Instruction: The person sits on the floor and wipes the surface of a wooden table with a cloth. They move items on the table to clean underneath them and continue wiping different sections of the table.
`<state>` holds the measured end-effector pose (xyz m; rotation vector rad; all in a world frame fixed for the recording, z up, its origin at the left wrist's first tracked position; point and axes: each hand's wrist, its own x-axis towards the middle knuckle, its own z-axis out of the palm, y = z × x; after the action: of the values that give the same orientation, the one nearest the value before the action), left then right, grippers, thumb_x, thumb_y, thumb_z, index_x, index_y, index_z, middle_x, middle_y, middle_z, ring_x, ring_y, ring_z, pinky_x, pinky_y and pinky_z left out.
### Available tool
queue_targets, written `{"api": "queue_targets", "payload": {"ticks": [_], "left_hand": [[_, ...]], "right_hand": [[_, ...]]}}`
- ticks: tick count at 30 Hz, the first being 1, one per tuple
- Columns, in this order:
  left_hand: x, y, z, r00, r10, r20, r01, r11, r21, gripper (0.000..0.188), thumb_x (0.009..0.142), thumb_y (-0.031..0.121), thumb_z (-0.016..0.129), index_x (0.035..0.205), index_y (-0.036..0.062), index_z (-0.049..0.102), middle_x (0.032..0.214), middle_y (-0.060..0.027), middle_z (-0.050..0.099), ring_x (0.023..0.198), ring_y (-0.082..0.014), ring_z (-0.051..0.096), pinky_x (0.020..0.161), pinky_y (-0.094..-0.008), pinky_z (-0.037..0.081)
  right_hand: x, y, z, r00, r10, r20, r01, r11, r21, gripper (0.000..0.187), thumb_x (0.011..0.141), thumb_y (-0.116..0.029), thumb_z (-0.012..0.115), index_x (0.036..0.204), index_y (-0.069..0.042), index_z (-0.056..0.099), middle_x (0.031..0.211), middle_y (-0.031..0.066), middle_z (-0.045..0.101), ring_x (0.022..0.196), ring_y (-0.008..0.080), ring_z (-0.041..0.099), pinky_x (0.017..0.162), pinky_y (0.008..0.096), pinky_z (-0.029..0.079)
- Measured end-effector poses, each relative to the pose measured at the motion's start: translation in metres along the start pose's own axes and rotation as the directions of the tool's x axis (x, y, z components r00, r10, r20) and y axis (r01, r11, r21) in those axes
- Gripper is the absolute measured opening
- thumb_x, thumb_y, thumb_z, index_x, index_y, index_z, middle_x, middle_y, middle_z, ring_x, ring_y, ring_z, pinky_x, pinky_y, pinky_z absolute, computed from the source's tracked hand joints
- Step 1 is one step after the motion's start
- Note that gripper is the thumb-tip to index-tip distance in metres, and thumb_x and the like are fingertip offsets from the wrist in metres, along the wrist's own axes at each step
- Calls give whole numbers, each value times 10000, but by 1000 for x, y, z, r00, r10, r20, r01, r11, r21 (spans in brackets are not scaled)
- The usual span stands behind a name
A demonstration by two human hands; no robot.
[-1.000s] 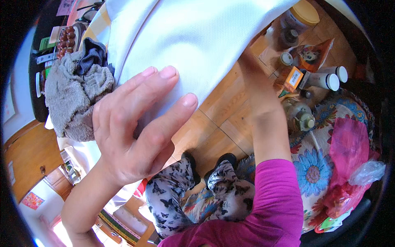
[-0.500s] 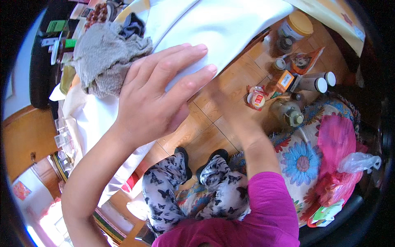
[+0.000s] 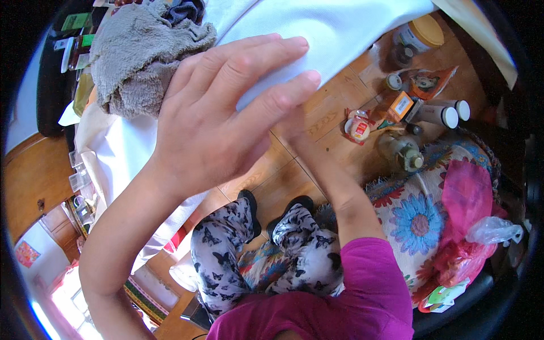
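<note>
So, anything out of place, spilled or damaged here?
Nothing looks spilled or damaged. It is untidy, though: a gray towel sits bunched by the white cloth, and an orange box and clear bottle clutter the tiled floor.

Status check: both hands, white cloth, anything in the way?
Left hand open over white cloth. Right hand mostly hidden behind it, hold unclear. Gray towel close beside left hand.

The white cloth [image 3: 351,34] carries a crumpled grey towel [image 3: 133,71], the brown tiled floor [image 3: 323,122] bears a yellow-lidded tub [image 3: 416,37], 2 white-capped cylinders [image 3: 433,115], a red-and-white packet [image 3: 358,127] and a clear bottle [image 3: 396,148], and the flower-patterned cover [image 3: 416,221] holds a pink plastic bag [image 3: 467,195].
</note>
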<state>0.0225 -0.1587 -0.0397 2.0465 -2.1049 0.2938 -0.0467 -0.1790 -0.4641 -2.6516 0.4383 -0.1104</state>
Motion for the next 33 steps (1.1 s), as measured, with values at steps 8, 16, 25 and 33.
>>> {"api": "queue_targets", "payload": {"ticks": [8, 16, 25, 33], "left_hand": [[1, -3, -9, 999, 1, 50, -3, 999, 32, 684, 642, 42, 646, 1310, 186, 669, 1414, -75, 602, 1233, -278, 600, 1009, -395, 442], [-9, -6, 0, 999, 34, -5, -33, 999, 30, 566, 726, 110, 680, 1284, 203, 681, 1377, -45, 619, 1203, -250, 610, 970, -379, 449], [-4, -6, -2, 1000, 15, 20, -15, 1000, 8, 540, 752, 140, 678, 1290, 186, 679, 1373, -61, 616, 1202, -259, 609, 970, -384, 444], [-8, -6, -4, 999, 34, -13, -34, 999, 12, 520, 776, 167, 676, 1296, 172, 676, 1370, -75, 613, 1201, -267, 609, 969, -389, 440]], "right_hand": [[10, -20, -31, 985, -150, -90, 167, 956, 242, 355, 1004, -341, 491, 1315, -309, 660, 1347, 106, 590, 1361, 321, 465, 1113, 535, 365], [74, 84, -80, 970, 225, -87, -233, 968, -97, 452, 957, -413, 607, 1399, -316, 587, 1373, 172, 564, 1325, 431, 474, 1093, 616, 349], [1, -50, -7, 998, -56, -36, 59, 991, 117, 542, 927, -296, 631, 1457, -323, 520, 1417, 150, 544, 1341, 380, 477, 1111, 616, 325], [68, 98, -65, 974, 179, -139, -198, 971, -136, 722, 912, -397, 684, 1557, -344, 363, 1410, 162, 531, 1336, 381, 459, 1034, 614, 375]]}}
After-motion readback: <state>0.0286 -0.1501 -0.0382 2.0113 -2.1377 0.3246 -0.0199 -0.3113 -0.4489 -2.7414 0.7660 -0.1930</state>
